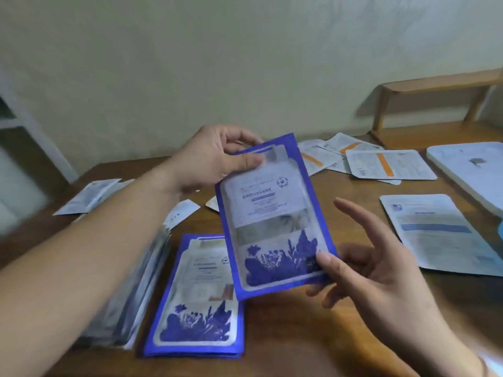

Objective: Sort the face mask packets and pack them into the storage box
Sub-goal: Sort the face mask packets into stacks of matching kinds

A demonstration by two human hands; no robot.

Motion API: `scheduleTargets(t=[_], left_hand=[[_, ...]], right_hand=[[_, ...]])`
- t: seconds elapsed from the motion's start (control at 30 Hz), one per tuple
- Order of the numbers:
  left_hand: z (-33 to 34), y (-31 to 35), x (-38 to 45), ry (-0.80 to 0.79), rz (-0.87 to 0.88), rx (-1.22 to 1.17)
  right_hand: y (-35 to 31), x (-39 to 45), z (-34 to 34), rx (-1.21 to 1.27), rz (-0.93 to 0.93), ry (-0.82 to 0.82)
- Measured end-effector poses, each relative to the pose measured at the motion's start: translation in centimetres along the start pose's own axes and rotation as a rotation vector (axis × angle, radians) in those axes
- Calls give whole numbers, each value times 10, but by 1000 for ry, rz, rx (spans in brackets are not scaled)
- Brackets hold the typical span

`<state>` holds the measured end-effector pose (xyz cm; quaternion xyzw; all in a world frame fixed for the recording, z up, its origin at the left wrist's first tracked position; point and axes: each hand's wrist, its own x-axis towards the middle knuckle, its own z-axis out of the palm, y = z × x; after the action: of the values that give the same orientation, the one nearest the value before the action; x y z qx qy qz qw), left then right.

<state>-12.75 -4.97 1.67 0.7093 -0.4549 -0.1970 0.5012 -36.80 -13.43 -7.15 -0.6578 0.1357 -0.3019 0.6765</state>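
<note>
Blue packet (275, 213) pinched between both hands

A room in a home, plain cream wall (245, 63), dark wooden tabletop (340, 336) pushed against it, small wooden shelf riser (424, 85) at the back right, face mask packets (392, 165) scattered loose, white frame (32, 126) at left.

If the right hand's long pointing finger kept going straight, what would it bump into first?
Probably the blue packet held up by both hands: the right hand points its finger up-left toward that packet's right edge. Depth is unclear, so it might pass behind.
</note>
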Motion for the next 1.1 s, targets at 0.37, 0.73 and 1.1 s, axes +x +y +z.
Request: scheduleTargets(t=[0.37, 0.73, 1.1], left_hand=[[-45, -77, -27, -361, -291, 689], [-39, -94, -37, -379, -215, 836], [-36, -94, -41, -348, -146, 922]], right_hand=[[35, -10, 77, -184, 275, -328], [41, -15, 84, -495, 225, -446], [44, -17, 72, -761, -17, -499]])
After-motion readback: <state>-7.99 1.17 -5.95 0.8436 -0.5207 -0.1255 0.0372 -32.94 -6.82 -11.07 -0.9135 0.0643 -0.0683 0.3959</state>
